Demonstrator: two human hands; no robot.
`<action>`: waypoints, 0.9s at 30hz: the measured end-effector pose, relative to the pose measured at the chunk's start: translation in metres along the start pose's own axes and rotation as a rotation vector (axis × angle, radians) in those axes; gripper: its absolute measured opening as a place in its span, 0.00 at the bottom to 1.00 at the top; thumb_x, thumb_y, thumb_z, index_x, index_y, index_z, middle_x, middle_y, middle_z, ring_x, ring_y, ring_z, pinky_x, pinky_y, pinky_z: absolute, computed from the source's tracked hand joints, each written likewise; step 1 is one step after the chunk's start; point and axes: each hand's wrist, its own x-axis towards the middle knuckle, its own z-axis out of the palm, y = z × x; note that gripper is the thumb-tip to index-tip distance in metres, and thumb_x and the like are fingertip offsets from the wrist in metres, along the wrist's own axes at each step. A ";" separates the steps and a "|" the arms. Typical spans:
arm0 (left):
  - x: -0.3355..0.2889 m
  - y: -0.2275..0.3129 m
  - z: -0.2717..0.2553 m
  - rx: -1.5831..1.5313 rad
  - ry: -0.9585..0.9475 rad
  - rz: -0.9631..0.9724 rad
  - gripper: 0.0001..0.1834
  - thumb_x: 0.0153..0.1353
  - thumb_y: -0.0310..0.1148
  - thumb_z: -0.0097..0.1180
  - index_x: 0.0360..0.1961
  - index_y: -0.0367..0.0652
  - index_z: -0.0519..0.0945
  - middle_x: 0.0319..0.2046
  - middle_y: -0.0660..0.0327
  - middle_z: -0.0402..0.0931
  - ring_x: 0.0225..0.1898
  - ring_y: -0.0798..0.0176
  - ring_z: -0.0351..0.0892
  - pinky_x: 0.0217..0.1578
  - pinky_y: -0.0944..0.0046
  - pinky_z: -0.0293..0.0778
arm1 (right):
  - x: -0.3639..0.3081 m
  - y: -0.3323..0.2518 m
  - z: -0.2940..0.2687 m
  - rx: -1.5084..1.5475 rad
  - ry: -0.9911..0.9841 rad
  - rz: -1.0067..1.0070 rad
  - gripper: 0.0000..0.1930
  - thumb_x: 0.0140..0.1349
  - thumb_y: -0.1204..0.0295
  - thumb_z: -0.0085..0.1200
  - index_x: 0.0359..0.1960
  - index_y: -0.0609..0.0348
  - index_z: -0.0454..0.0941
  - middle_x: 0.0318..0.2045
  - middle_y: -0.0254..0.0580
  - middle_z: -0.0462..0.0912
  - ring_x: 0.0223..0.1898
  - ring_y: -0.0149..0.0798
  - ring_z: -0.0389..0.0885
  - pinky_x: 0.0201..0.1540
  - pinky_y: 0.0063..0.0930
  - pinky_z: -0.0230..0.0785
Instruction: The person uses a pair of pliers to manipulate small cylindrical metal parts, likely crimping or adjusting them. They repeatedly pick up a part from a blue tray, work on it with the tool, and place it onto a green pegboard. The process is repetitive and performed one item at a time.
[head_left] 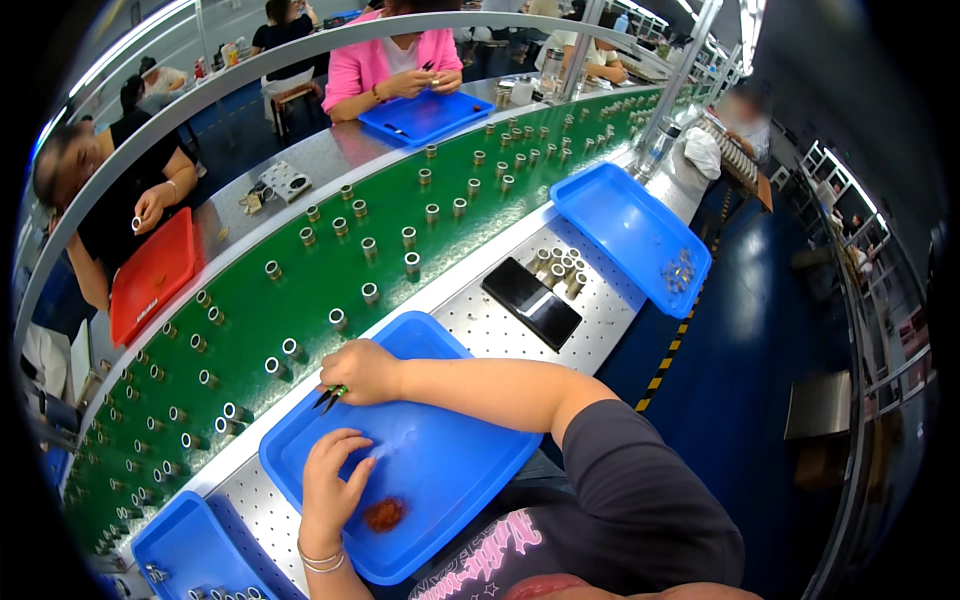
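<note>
My right hand is closed around a pair of black tweezers with some green on them, tips pointing down and to the left. It hovers at the far edge of a blue tray, beside the green conveyor. Lower down, over the tray's left part, my left hand is open, thumb and fingers apart, with nothing visible between them. A small reddish-brown clump lies in the tray near the left hand; I cannot make out its pieces.
Many small metal cylinders stand on the green conveyor belt. To the right are a black phone, several cylinders and another blue tray. A third blue tray sits lower left. Co-workers sit across with a red tray and a blue tray.
</note>
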 end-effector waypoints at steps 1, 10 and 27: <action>-0.002 -0.004 -0.002 -0.007 -0.008 -0.010 0.06 0.50 0.21 0.53 0.31 0.36 0.78 0.30 0.54 0.77 0.35 0.55 0.77 0.41 0.62 0.70 | 0.000 -0.001 0.000 -0.006 0.004 0.002 0.03 0.43 0.69 0.57 0.22 0.49 0.79 0.23 0.36 0.76 0.25 0.43 0.77 0.26 0.37 0.68; 0.000 -0.008 0.006 -0.143 0.234 -0.233 0.12 0.58 0.21 0.40 0.32 0.39 0.79 0.24 0.58 0.77 0.35 0.56 0.77 0.58 0.50 0.57 | 0.003 0.000 -0.001 0.027 0.027 -0.022 0.10 0.51 0.66 0.56 0.17 0.53 0.73 0.19 0.38 0.72 0.22 0.45 0.75 0.24 0.39 0.65; -0.014 -0.029 -0.009 -0.152 0.268 -0.006 0.09 0.37 0.18 0.38 0.06 0.40 0.64 0.08 0.62 0.65 0.14 0.64 0.66 0.51 0.52 0.65 | 0.006 -0.008 -0.002 0.007 -0.032 0.059 0.07 0.47 0.66 0.59 0.19 0.53 0.76 0.22 0.38 0.76 0.25 0.46 0.77 0.26 0.39 0.67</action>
